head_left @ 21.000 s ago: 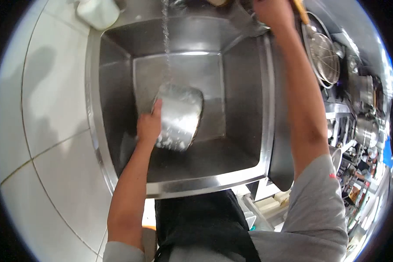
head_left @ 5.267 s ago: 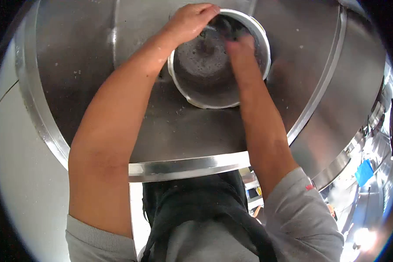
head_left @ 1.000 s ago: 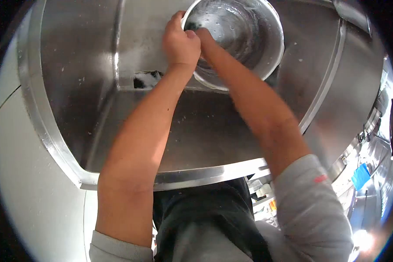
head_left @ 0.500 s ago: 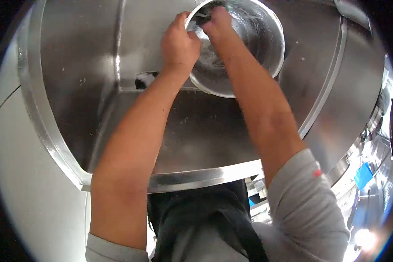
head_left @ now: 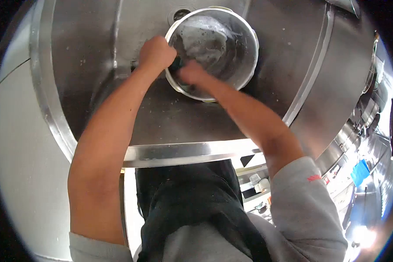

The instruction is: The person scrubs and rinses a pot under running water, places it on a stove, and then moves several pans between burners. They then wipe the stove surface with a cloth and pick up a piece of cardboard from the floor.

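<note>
A round metal pot (head_left: pixel 244 32) with soapy suds on its inside stands in a steel sink. My left hand (head_left: pixel 157 53) is closed on the pot's left rim, thumb side toward the opening. Inside the pot, near its left wall, is my right hand (head_left: pixel 191 72), blurred by motion. Something dark green shows between the two hands at the wall; its shape is unclear. What the right hand's fingers hold, if anything, is hidden by the blur.
A drain (head_left: pixel 181 14) lies behind the pot's rim. The sink's front edge (head_left: pixel 187 150) runs between the pot and my dark apron (head_left: pixel 187 187). At the right, beyond the sink's side ridge (head_left: pixel 312 74), are metal pans and a blue item (head_left: pixel 360 173).
In the view, the pot has shifted left and down, uncovering the drain. My right hand has moved from the pot's far side to its near left wall. My left hand is still at the rim.
</note>
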Tool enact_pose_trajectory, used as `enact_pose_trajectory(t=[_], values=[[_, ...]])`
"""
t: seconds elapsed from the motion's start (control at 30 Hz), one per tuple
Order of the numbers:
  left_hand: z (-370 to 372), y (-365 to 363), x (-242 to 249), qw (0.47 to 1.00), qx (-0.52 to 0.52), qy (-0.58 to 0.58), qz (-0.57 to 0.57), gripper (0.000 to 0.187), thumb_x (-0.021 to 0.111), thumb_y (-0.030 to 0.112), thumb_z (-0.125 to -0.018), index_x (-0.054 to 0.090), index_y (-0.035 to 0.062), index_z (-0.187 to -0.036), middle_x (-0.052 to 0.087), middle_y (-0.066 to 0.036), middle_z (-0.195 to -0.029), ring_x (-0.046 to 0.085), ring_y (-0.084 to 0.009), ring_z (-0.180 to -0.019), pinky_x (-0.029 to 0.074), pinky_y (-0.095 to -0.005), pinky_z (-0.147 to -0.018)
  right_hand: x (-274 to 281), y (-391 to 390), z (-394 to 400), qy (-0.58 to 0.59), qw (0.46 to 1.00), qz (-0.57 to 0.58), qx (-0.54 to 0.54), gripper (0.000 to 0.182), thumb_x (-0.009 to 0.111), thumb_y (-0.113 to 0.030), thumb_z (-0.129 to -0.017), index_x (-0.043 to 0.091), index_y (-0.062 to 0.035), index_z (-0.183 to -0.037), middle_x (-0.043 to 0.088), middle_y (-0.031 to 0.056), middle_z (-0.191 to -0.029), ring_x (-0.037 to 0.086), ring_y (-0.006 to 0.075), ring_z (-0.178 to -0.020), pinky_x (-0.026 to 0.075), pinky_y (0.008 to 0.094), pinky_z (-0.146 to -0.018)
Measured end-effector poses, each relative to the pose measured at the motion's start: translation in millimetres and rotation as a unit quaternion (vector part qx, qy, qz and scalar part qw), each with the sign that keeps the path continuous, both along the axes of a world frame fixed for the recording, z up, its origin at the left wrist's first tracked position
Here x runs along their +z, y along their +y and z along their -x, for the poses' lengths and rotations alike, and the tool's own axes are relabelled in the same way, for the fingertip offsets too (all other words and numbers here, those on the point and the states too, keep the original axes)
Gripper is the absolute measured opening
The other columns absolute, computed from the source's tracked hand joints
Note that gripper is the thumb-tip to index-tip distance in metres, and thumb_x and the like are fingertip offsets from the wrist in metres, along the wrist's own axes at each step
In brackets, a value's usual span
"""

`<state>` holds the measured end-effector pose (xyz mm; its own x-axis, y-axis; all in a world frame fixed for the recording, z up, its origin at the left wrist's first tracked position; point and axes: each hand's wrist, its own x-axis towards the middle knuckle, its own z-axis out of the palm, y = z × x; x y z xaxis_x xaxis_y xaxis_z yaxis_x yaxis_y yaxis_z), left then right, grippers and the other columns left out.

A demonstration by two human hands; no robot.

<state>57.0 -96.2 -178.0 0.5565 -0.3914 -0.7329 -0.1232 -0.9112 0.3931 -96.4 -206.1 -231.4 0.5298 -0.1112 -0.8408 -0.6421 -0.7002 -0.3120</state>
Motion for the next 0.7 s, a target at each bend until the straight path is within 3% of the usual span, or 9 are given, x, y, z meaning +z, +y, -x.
enact_pose_trajectory(t=[0.1,0.2,0.23,0.27,0.33,0.4,0.5,0.57,0.7], values=[[-15.9,-6.5,-7.9,0.995,-0.01,-0.093,0.021,0.03,0.069,0.025,-0.084,0.076,0.0,-0.098,0.074,-0.025,-0.095,0.073,-0.0409,-0.095,0.057,-0.0496,-0.084,25.7,-1.6,22.7,-0.056,0.993,0.023,0.102,0.025,0.067,-0.021,-0.084,0.078,-0.0027,-0.097,0.075,0.0224,-0.099,0.073,0.0394,-0.099,0.058,0.0484,-0.089],[-17.5,-11.1,19.7,0.994,0.03,0.021,0.107,0.033,0.069,0.03,-0.085,0.076,-0.0006,-0.097,0.075,-0.024,-0.095,0.073,-0.04,-0.093,0.057,-0.0491,-0.081,35.1,-57.1,38.6,0.079,0.967,0.1,0.22,0.03,0.066,-0.021,-0.085,0.077,-0.0003,-0.102,0.074,0.0237,-0.108,0.071,0.0403,-0.108,0.056,0.0477,-0.093],[0.0,-10.2,13.0,0.991,0.003,-0.1,0.093,0.033,0.069,0.032,-0.085,0.077,0.0009,-0.094,0.075,-0.024,-0.095,0.073,-0.0397,-0.091,0.058,-0.0491,-0.079,36.5,-51.9,40.4,0.068,0.96,0.117,0.246,0.031,0.065,-0.022,-0.085,0.076,0.0001,-0.104,0.074,0.0244,-0.11,0.07,0.0408,-0.11,0.056,0.048,-0.094],[9.0,-3.2,6.4,0.998,0.006,-0.006,0.056,0.032,0.068,0.031,-0.086,0.077,0.0014,-0.095,0.075,-0.024,-0.095,0.073,-0.04,-0.091,0.058,-0.0491,-0.079,37.4,-49.7,45.2,0.061,0.951,0.138,0.269,0.032,0.065,-0.022,-0.085,0.076,0.0005,-0.105,0.073,0.0251,-0.111,0.069,0.0413,-0.112,0.055,0.0483,-0.094],[25.9,10.9,16.4,0.983,0.009,0.183,-0.023,0.03,0.067,0.028,-0.086,0.078,0.0024,-0.097,0.075,-0.024,-0.096,0.073,-0.0404,-0.092,0.058,-0.0492,-0.081,6.9,-2.3,29.8,0.101,0.994,0.041,-0.012,0.035,0.065,-0.024,-0.085,0.075,0.0,-0.108,0.073,0.0253,-0.113,0.068,0.0417,-0.114,0.054,0.0497,-0.095],[12.6,15.6,-3.5,0.997,-0.069,-0.024,0.005,0.03,0.064,0.023,-0.084,0.078,0.0031,-0.102,0.074,-0.025,-0.098,0.073,-0.0408,-0.094,0.058,-0.0494,-0.084,-5.7,35.4,6.4,0.045,0.949,-0.041,-0.309,0.033,0.066,-0.024,-0.085,0.076,-0.0026,-0.107,0.074,0.0226,-0.112,0.069,0.0417,-0.112,0.054,0.0495,-0.097],[-53.1,-7.3,5.3,0.987,-0.125,-0.099,0.025,0.03,0.065,0.022,-0.082,0.078,0.0025,-0.101,0.074,-0.025,-0.101,0.073,-0.041,-0.097,0.057,-0.0503,-0.086,9.8,25.7,-0.5,-0.053,0.998,-0.017,-0.023,0.034,0.066,-0.024,-0.085,0.076,-0.0018,-0.108,0.074,0.0228,-0.112,0.07,0.0421,-0.108,0.054,0.0506,-0.096],[-60.2,-19.7,-1.9,0.982,-0.146,-0.11,0.057,0.029,0.067,0.022,-0.08,0.078,0.0022,-0.099,0.074,-0.025,-0.102,0.072,-0.0408,-0.099,0.057,-0.0508,-0.087,16.5,-24.6,24.9,0.061,0.985,0.029,0.158,0.037,0.067,-0.024,-0.084,0.075,0.0007,-0.11,0.073,0.0265,-0.109,0.071,0.0432,-0.104,0.055,0.0508,-0.093],[-4.3,6.3,-13.0,0.987,-0.019,-0.143,0.071,0.028,0.068,0.019,-0.079,0.078,0.0021,-0.099,0.074,-0.024,-0.101,0.072,-0.0407,-0.1,0.057,-0.0509,-0.087,6.7,-27.3,30.9,0.058,0.985,0.109,0.123,0.038,0.069,-0.023,-0.081,0.075,0.0012,-0.109,0.073,0.0279,-0.105,0.071,0.0448,-0.102,0.055,0.0511,-0.093]])
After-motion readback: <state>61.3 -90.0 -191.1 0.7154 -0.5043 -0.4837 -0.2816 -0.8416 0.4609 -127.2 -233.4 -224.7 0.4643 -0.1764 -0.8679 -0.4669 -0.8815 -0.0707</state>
